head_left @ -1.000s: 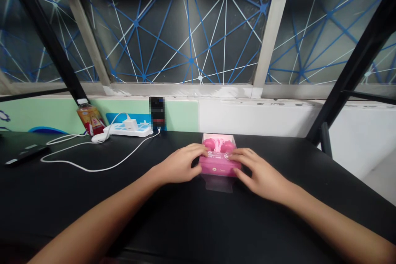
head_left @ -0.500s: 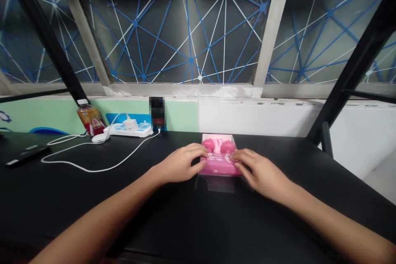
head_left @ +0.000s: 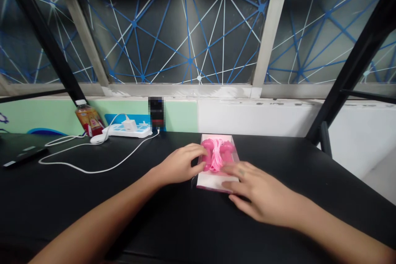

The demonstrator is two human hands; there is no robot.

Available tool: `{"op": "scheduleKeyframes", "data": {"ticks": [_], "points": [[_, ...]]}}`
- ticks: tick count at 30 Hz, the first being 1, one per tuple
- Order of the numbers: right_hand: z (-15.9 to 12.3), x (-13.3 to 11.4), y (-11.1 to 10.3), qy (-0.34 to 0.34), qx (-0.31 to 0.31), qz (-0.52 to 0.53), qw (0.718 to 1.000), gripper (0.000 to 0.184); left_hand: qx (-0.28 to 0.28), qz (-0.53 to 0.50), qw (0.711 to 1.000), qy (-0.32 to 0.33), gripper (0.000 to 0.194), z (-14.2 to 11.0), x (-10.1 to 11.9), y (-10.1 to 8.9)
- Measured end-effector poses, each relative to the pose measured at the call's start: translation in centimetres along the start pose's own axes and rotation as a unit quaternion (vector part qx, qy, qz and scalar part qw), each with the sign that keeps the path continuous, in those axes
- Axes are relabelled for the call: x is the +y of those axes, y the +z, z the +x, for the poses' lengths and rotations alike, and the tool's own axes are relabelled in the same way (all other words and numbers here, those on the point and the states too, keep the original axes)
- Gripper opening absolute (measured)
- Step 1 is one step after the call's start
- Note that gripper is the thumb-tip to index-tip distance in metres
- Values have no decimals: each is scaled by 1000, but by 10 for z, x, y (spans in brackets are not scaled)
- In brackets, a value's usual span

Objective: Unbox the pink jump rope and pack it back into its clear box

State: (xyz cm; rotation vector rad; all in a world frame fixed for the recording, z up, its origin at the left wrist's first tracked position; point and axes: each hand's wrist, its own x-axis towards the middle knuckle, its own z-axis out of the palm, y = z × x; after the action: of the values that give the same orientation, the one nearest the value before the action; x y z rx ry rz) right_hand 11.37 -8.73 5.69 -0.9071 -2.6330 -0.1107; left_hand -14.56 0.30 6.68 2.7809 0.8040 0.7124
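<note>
Left hand [head_left: 181, 164], fingers loosely curled against its side, and right hand [head_left: 258, 189], open and spread over its near end, touch a white tray [head_left: 210, 182] of pink wired earphones [head_left: 216, 154], set near the far edge of the black bench [head_left: 173, 231], no firm grip showing.

Two hands [head_left: 179, 166] [head_left: 261, 189], one pair of pink headphones [head_left: 217, 153], one white tray [head_left: 213, 180], one bottle [head_left: 89, 120], one white power strip [head_left: 126, 131], one white charger [head_left: 130, 125], one white computer mouse [head_left: 99, 139]
</note>
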Motion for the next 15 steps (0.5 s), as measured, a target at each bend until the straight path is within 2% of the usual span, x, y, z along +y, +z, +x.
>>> {"op": "scheduleKeyframes", "data": {"ticks": [3,8,10,15], "points": [[2,-12,1,-27,-43,44,998,29,13,13,1000,-3,20,-1,0,3],[-1,-26,-9,-24,-81,126,988,29,38,39,998,-42,21,3,-2,11],[-3,-32,-18,-35,-106,194,975,27,47,50,996,-65,21,8,-5,14],[-5,-41,-34,-71,-192,340,918,21,53,28,992,-107,20,23,-18,17]]}}
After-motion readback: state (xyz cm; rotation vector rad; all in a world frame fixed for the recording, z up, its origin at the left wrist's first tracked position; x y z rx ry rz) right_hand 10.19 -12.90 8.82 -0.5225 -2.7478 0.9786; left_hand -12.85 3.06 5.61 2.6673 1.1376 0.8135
